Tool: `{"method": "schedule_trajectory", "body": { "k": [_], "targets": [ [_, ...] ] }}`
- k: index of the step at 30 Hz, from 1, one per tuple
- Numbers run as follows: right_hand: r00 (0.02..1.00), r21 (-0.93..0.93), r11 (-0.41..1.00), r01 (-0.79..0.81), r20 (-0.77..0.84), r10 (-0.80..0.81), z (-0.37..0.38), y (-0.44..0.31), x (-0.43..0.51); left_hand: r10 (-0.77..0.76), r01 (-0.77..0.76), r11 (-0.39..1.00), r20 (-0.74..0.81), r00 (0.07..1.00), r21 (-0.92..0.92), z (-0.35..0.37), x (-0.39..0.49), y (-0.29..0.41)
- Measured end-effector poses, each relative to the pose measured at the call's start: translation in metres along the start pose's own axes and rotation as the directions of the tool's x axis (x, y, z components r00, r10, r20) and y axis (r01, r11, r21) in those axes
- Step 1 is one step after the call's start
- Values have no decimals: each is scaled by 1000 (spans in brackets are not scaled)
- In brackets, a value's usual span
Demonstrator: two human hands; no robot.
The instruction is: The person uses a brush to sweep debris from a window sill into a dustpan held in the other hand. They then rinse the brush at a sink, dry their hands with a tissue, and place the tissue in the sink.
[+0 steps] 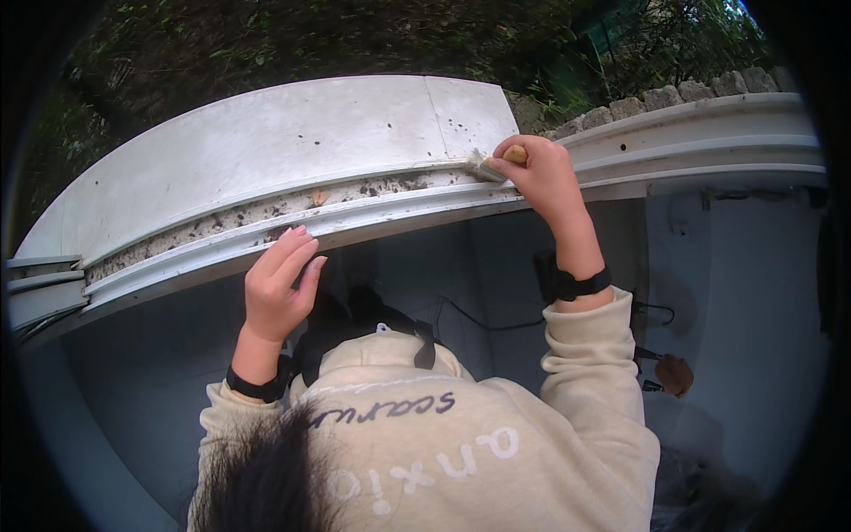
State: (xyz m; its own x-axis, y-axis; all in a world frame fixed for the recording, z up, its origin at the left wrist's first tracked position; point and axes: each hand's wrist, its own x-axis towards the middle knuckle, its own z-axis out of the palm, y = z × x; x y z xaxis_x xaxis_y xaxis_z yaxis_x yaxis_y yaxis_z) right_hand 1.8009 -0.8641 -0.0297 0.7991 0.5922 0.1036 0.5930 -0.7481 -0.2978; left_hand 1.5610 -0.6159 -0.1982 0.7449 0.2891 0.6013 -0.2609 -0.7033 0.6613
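My right hand (542,169) grips a small flat brush (493,169) with a wooden handle and pale bristles. Its bristles reach into the right part of a white window track (332,193). Dark crumbs of dirt (392,184) are scattered along the channel, thicker towards the middle and left. A small orange-brown flake (320,197) lies among them. At the track's inner edge is my left hand (279,286), holding nothing, its thumb apart from the fingers; whether the fingertips touch the frame I cannot tell.
Beyond the track extends a white sill (266,139) with a few dark specks. Outside are plants (299,40) and a row of rough stones (661,98). More frame rails (698,143) continue to the right. A black cable (488,327) runs below, indoors.
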Motion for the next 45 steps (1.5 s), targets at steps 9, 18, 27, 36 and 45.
{"method": "schedule_trajectory", "body": {
  "k": [9, 18, 27, 36, 45],
  "targets": [
    [996, -96, 995, -22, -88, 14, -7, 16, -10, -3, 3, 1000, 16, 1000, 7, 0, -1, -1],
    [966, 193, 947, 257, -54, -252, 51, -50, -14, 9, -9, 1000, -13, 1000, 11, -5, -5, 0],
    [997, 208, 978, 32, -75, -17, 14, -25, -13, 23, -23, 1000, -37, 999, 19, -4, -4, 0],
    [952, 272, 912, 306, -95, -291, 72, -100, -12, -6, 8, 999, -53, 999, 38, -9, -8, -2],
    [976, 470, 862, 187, -192, -107, 42, -89, -19, 7, -4, 999, -80, 997, 42, -15, -8, 1]
  ]
}}
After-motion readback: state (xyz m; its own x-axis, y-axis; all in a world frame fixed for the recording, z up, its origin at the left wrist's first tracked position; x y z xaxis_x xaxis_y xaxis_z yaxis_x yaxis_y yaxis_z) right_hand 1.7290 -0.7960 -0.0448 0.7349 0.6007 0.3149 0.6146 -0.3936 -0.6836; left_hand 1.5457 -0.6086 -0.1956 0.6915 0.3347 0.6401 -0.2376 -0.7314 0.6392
